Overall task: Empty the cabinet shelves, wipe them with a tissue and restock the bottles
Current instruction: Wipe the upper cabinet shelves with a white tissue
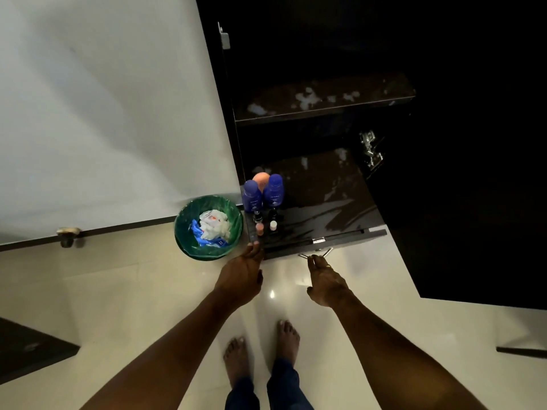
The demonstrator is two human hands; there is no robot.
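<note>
head view: the dark cabinet (325, 143) fills the upper right of the frame with its door open. the upper shelf (322, 97), right of centre near the top, is bare of bottles and shows pale smears or reflections on its glossy surface; whether it has been wiped i cannot tell. the lower shelf (319, 199), at centre, holds a cluster at its left end: two blue bottles (251, 196) standing upright side by side, a peach round-topped item (261, 179) just behind them, and four small bottles (265, 221) in front, near the shelf's front edge. the rest of that shelf is bare and streaky.

left of the shelf, on the pale floor (133, 291), stands a green bin (207, 227) with crumpled white tissue (214, 227) and blue wrappers inside, which suggests wiping has gone on. my judgement: the task is late, with restocking of the lower shelf under way or nearly done and the upper shelf not yet refilled; no other bottles are in view.

the left hand (241, 278), at lower centre, reaches to the shelf's front left corner, fingers loosely extended and holding nothing, fingertips touching or just at the edge. the right hand (325, 284), just right of it, hangs below the shelf front near a metal handle (315, 255), fingers relaxed and slightly curled, empty.
</note>
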